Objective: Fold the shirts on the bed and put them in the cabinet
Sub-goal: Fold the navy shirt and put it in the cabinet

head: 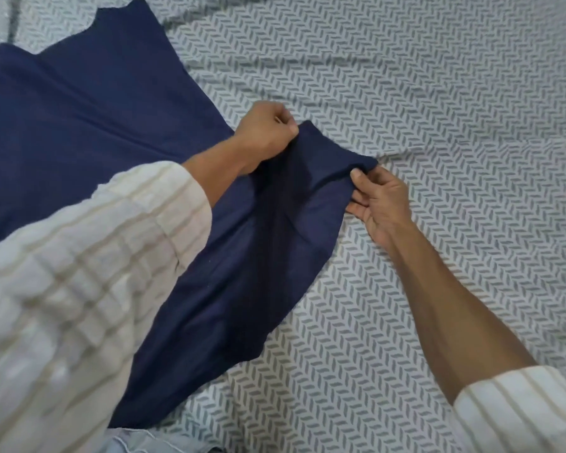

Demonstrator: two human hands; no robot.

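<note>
We are gripping the navy shirt (118,132), lying on the bed (438,93): left hand (265,132) fisted on it, right hand (381,201) pinching the sleeve edge. Keeping it taut should give a straight fold.

1. The single head view looks forward and steeply down from the person's head onto the bed (438,93).
2. It sits close: both forearms reach in from the lower edge, and the patterned bedsheet fills the frame.
</note>
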